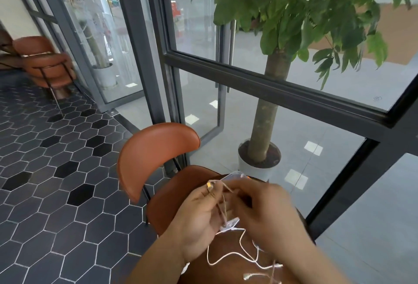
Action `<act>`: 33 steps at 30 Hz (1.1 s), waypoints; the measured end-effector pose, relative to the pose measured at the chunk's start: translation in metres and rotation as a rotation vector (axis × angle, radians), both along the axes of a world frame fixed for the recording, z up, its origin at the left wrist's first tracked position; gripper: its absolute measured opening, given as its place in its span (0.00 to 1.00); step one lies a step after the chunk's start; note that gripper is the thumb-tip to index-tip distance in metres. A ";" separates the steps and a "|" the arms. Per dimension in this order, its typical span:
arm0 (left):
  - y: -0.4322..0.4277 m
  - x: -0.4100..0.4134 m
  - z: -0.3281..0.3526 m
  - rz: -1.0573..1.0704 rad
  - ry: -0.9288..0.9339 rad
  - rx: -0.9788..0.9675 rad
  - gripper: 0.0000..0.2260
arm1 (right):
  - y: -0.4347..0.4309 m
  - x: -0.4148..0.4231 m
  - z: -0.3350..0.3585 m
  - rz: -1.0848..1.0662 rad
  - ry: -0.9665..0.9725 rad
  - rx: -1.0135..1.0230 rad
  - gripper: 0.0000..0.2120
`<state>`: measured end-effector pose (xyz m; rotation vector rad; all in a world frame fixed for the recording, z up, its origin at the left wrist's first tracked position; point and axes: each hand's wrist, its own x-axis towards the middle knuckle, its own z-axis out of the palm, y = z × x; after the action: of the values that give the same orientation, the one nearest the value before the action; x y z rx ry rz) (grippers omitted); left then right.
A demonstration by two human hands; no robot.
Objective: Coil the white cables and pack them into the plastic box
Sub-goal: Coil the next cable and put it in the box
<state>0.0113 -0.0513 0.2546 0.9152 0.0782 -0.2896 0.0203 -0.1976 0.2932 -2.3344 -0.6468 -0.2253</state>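
Observation:
My left hand (pixel 199 213) and my right hand (pixel 267 206) meet over a brown chair seat, both closed on a thin white cable (pixel 228 255). The cable runs up between my fingers, and its loose end loops down below my hands with small white earbud-like ends near the bottom edge. A clear plastic box (pixel 235 176) lies on the seat just beyond my fingers, mostly hidden by them. A small clear plastic piece (pixel 229 224) shows between my palms.
A brown leather chair (pixel 153 152) stands right in front of me. A potted tree (pixel 260 159) in a white pot sits to the right, by a dark-framed glass wall. Dark hexagon floor tiles spread to the left, with another brown chair (pixel 47 64) far off.

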 end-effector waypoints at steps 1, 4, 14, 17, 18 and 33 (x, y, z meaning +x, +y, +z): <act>-0.001 0.002 0.000 0.034 0.011 -0.033 0.20 | 0.005 -0.009 -0.007 -0.003 0.000 0.059 0.13; -0.002 0.007 0.009 0.079 0.029 -0.158 0.25 | 0.012 -0.030 -0.030 -0.085 0.085 0.194 0.15; 0.014 -0.003 0.018 -0.058 -0.008 -0.259 0.22 | -0.046 0.017 -0.099 0.236 0.584 0.003 0.07; 0.024 -0.008 0.024 -0.230 -0.015 -0.188 0.21 | -0.063 0.045 -0.092 0.204 0.524 -0.266 0.08; 0.026 -0.009 0.024 -0.288 -0.016 -0.111 0.22 | -0.064 0.052 -0.080 0.194 0.514 -0.280 0.10; 0.002 -0.006 0.016 0.057 0.001 -0.077 0.24 | -0.016 -0.013 0.002 0.137 0.168 0.122 0.06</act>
<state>0.0051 -0.0493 0.2706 0.8355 0.0936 -0.2390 0.0070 -0.2135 0.2948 -2.1557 -0.6860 -0.0059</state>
